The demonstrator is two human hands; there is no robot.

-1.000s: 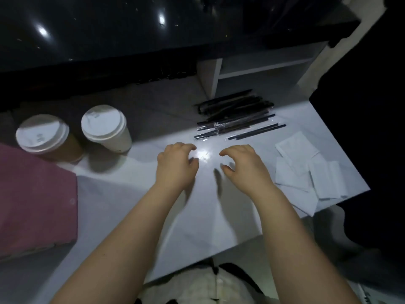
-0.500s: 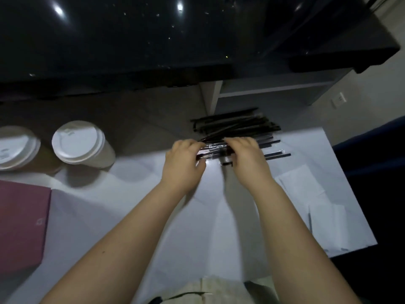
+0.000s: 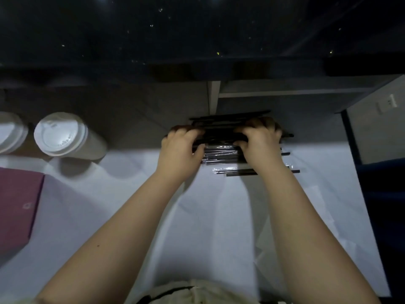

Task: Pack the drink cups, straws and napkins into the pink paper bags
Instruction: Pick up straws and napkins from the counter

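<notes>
Straws [image 3: 220,153] — now gathered | left hand [image 3: 178,150], right hand [image 3: 262,147] grip pile ends

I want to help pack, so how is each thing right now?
Tall paper cup with white plastic lid: upright, lid on.
Second white-lidded paper cup: upright, lid on, partly out of view.
Flat pink paper bag: lying flat.
Pile of black plastic-wrapped straws: on table, gripped by both hands.
Left hand: grips straws.
Right hand: grips straws.

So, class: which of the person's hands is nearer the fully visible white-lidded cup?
Left. The left hand grips the straws at the end nearest the white-lidded cup; the right hand grips their far end.
</notes>
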